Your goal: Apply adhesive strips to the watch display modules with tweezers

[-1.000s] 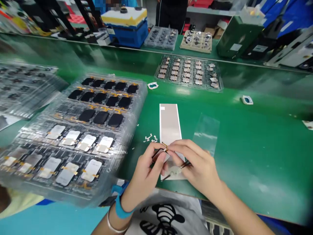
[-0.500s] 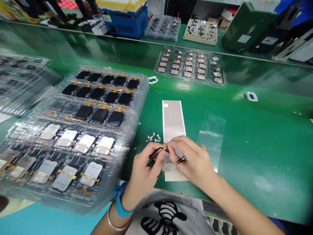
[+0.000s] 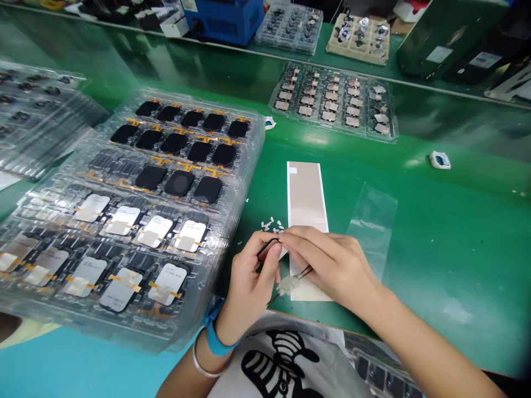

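Green table [image 3: 440,237] surface is carrying everything, with a pale sheet [image 3: 307,199] lying before the person. At the sheet's near left edge, the left hand [image 3: 254,271] is pinching a small dark-edged module [image 3: 265,249], apparently steadying it, while the right hand [image 3: 336,262] is gripping thin dark tweezers [image 3: 305,271] and bringing its fingertips to the module's end. Left of the sheet, stacked trays [image 3: 166,333] are sitting probably within easy reach; white scraps [image 3: 270,223] are lying just beside the sheet.

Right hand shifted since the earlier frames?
Yes: the right hand has shifted left in view, judged against the beige strip beneath it.
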`<state>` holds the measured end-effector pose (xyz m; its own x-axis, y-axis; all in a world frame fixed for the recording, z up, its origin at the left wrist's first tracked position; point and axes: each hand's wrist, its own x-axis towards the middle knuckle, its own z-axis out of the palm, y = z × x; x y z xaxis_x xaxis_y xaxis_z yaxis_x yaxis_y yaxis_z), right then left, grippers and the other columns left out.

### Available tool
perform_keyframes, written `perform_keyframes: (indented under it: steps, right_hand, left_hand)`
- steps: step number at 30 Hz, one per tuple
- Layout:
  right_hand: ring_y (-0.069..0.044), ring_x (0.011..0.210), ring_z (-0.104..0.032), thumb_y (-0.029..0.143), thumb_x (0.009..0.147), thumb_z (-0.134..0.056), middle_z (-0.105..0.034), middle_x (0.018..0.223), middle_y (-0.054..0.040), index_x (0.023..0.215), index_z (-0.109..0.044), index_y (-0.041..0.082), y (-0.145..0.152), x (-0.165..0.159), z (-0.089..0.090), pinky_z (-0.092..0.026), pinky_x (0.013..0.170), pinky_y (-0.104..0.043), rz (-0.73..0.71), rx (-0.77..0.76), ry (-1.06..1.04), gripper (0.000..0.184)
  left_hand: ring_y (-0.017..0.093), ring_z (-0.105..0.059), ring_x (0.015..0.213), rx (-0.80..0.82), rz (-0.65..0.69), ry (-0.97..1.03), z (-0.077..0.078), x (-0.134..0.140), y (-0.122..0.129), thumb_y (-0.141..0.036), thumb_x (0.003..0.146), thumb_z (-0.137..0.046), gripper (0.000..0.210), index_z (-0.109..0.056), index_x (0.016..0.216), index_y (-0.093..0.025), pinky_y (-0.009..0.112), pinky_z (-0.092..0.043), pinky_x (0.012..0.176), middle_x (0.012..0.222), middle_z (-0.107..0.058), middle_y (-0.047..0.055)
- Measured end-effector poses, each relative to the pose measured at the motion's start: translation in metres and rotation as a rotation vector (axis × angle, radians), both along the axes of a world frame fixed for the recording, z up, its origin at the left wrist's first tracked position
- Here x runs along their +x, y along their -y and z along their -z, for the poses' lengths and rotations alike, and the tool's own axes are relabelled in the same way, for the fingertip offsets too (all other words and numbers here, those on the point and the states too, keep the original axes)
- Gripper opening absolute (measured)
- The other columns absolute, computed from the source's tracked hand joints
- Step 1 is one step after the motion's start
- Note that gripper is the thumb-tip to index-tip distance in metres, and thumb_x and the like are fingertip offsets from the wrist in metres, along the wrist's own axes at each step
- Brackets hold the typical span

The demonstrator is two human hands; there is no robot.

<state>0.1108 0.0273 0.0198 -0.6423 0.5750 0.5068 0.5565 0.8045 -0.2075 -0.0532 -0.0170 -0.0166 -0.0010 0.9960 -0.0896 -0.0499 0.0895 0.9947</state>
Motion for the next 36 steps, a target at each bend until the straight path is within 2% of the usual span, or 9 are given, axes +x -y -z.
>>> perform_keyframes:
  steps: [4,10,13,16,20,23,27,32,36]
  right_hand:
    - [-0.017,0.070,-0.069,0.008,0.097,-0.051,-0.073,0.094,-0.0119,0.099,-0.068,0.004,-0.007,-0.001,-0.005,-0.052,0.054,-0.029,-0.042,0.081,0.074,0.018]
    - [-0.010,0.067,-0.058,0.003,0.079,-0.065,-0.066,0.079,0.0012,0.079,-0.065,0.016,-0.048,-0.010,-0.004,-0.042,0.061,-0.021,0.034,-0.550,-0.164,0.014]
    - [-0.011,0.063,-0.052,0.009,0.080,-0.069,-0.060,0.069,0.0020,0.070,-0.063,0.016,-0.070,-0.017,0.000,-0.037,0.062,-0.024,0.120,-0.697,-0.071,0.014]
    - [-0.011,0.064,-0.051,0.002,0.077,-0.064,-0.062,0.071,0.0010,0.071,-0.065,0.016,-0.078,-0.019,0.005,-0.035,0.063,-0.025,0.126,-0.760,-0.028,0.015]
    - [-0.012,0.066,-0.054,0.013,0.083,-0.063,-0.063,0.071,0.0006,0.075,-0.067,0.016,-0.066,-0.012,0.007,-0.040,0.066,-0.025,0.147,-0.841,-0.161,0.010]
    - [-0.010,0.059,-0.051,0.035,0.081,-0.073,-0.059,0.064,0.0022,0.072,-0.065,0.016,-0.045,-0.004,0.007,-0.040,0.058,-0.024,0.154,-1.139,-0.471,0.023]
    - [-0.010,0.058,-0.055,0.049,0.076,-0.080,-0.065,0.067,-0.0002,0.074,-0.068,0.016,-0.020,0.001,0.005,-0.044,0.056,-0.023,0.023,-1.507,-0.730,0.035]
    - [-0.011,0.060,-0.060,0.047,0.083,-0.076,-0.068,0.065,-0.0001,0.075,-0.073,0.018,-0.009,0.004,0.002,-0.051,0.061,-0.025,-0.054,-1.546,-0.834,0.031]
    - [-0.011,0.057,-0.059,0.041,0.084,-0.076,-0.069,0.067,-0.0008,0.077,-0.074,0.018,-0.007,0.007,0.002,-0.048,0.056,-0.024,-0.026,-1.488,-0.828,0.025]
  left_hand:
    - [0.009,-0.050,0.056,0.033,0.006,-0.068,0.004,0.000,0.000,-0.034,0.102,-0.053,0.017,-0.062,0.100,-0.020,0.018,-0.040,0.053,0.067,-0.053,-0.003]
    - [0.010,-0.054,0.062,0.125,0.112,-0.143,-0.002,0.001,0.000,-0.027,0.102,-0.052,0.012,-0.061,0.099,-0.020,0.020,-0.042,0.060,0.069,-0.057,-0.003]
    - [0.009,-0.046,0.056,0.148,0.213,-0.177,-0.006,0.000,0.002,-0.026,0.103,-0.050,0.011,-0.059,0.100,-0.021,0.020,-0.036,0.054,0.066,-0.052,-0.005]
    - [0.009,-0.045,0.059,0.130,0.219,-0.141,-0.005,-0.001,0.003,-0.029,0.104,-0.047,0.010,-0.055,0.103,-0.022,0.021,-0.035,0.055,0.069,-0.049,-0.005]
    - [0.009,-0.046,0.062,0.074,0.142,0.013,-0.001,0.001,0.004,-0.033,0.105,-0.046,0.009,-0.047,0.103,-0.024,0.020,-0.036,0.055,0.072,-0.048,-0.005]
    - [0.008,-0.046,0.060,0.067,0.096,0.126,-0.001,0.004,0.004,-0.033,0.106,-0.046,0.009,-0.043,0.106,-0.025,0.017,-0.035,0.052,0.070,-0.050,-0.006]
    - [0.008,-0.046,0.056,0.065,0.072,0.154,-0.004,0.007,0.004,-0.033,0.104,-0.049,0.011,-0.042,0.106,-0.024,0.015,-0.036,0.051,0.066,-0.051,-0.007]
    - [0.009,-0.048,0.059,0.024,0.060,0.099,-0.003,0.010,0.008,-0.035,0.104,-0.050,0.013,-0.044,0.106,-0.024,0.015,-0.038,0.050,0.068,-0.051,-0.005]
    - [0.009,-0.047,0.060,0.007,0.059,0.073,-0.002,0.011,0.010,-0.035,0.104,-0.050,0.012,-0.045,0.108,-0.024,0.016,-0.037,0.052,0.070,-0.049,-0.005]
